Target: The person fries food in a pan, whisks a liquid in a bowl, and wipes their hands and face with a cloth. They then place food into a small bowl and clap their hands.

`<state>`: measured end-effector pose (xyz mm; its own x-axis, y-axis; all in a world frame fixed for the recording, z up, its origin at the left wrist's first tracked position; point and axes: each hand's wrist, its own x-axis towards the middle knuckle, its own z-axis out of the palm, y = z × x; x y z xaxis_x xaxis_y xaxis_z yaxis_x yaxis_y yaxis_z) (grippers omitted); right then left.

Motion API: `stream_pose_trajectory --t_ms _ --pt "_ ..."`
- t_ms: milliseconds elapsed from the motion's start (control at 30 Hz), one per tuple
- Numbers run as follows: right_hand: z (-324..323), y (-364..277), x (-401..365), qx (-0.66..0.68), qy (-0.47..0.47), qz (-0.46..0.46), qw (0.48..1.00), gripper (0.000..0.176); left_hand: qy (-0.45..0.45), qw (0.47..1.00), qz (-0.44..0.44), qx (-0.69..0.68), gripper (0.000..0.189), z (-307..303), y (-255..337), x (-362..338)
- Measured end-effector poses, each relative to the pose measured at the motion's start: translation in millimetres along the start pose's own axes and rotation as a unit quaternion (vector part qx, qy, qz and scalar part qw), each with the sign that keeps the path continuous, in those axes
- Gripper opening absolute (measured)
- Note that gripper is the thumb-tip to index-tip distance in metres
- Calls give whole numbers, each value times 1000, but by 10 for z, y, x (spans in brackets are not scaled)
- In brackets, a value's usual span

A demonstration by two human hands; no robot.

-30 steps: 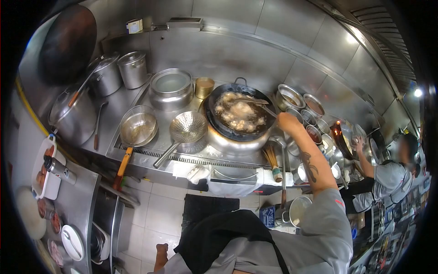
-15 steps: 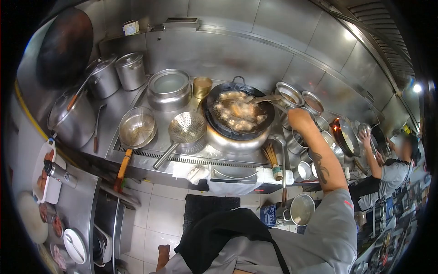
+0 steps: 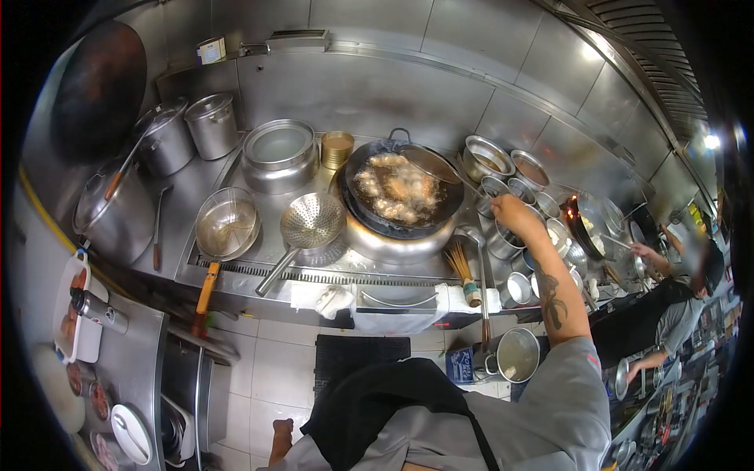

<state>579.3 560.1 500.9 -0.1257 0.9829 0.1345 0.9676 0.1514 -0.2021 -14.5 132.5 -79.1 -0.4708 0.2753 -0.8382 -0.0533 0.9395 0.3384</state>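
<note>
My right hand (image 3: 510, 213) is closed around the handle of a long-handled metal utensil with a broad rounded head (image 3: 433, 165). That head is over the right side of a black wok (image 3: 369, 218). Battered-looking pieces of food (image 3: 399, 190) bubble in the wok's hot oil. The wok rests on a round metal burner ring (image 3: 400, 245). Low at my left side, away from the counter, is my left hand (image 3: 282, 429); its fingers look curled, and I see nothing in them.
Left of the wok lie a perforated strainer (image 3: 312, 221) and a wire-mesh strainer (image 3: 228, 224). A lidded pot (image 3: 280, 161) and a tin can (image 3: 337, 149) stand behind. A bamboo brush (image 3: 463, 275) is at the front edge. At far right a co-worker (image 3: 667, 302) works beside a flaming wok (image 3: 583, 228).
The utensil's head has tilted, now showing a rounded outline instead of its edge, and my right hand has lowered slightly. The co-worker has shifted. The camera view has turned a little.
</note>
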Motion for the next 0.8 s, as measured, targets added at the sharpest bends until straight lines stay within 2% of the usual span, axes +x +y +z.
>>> stream_pose_trajectory --t_ms 67,167,233,367,467,667,800 --pt "205 159 -15 -2 39 -31 999 23 -14 1000 4 3 13 -17 10 22" --pt "295 95 -90 79 1 53 995 23 5 999 -11 53 14 -21 22 42" --pt "420 150 -102 182 -21 136 974 25 4 999 -6 49 14 -50 2 30" --pt "630 157 -128 419 -40 238 876 27 -17 999 -8 31 12 -123 -21 1" --pt "771 137 -137 533 -39 289 795 24 -42 999 -12 18 14 -146 -17 -3" --pt "951 51 -93 587 -46 283 757 17 -39 999 -18 9 11 -116 -9 36" --pt "959 -50 -75 609 -54 279 741 13 -5 998 1 61 14 -122 42 -3"
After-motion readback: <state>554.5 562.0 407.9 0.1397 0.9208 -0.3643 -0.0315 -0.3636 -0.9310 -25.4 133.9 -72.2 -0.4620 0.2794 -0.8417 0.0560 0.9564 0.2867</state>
